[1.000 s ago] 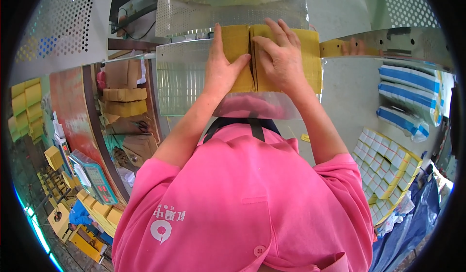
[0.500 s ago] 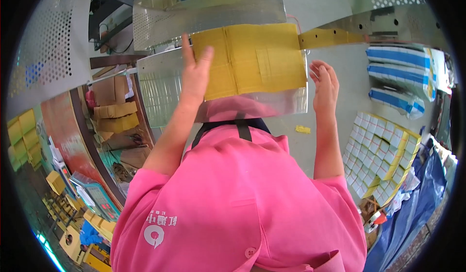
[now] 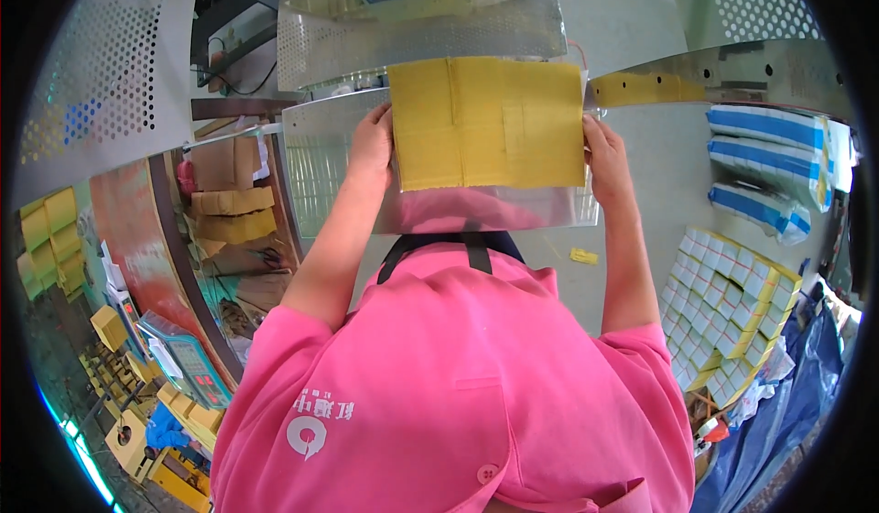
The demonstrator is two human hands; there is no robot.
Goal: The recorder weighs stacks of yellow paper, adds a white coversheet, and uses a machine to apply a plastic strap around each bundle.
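A flat sheet of yellow-brown cardboard [image 3: 540,133] lies over a shiny metal plate [image 3: 316,179] in front of my body. One crease runs across it from far to near, left of its middle. My left hand [image 3: 371,149] is at the sheet's left edge, its fingers curled and partly hidden against the border. On the opposite edge, my right hand [image 3: 608,160] pinches the sheet near its middle, thumb and fingers closed. Whether one layer or more is in my grip I cannot tell.
Beyond the sheet stands a clear-fronted metal machine panel [image 3: 421,32]. A perforated metal guard [image 3: 101,64] rises at far left, above shelves of cardboard pieces [image 3: 233,203]. To the right are blue-and-white wrapped packs [image 3: 765,151] and a stack of small boxes [image 3: 723,302].
My left hand, spread over the sheet's left side before, has closed at its edge. My right hand has come in from beside the sheet to its right edge. The sheet lies straighter.
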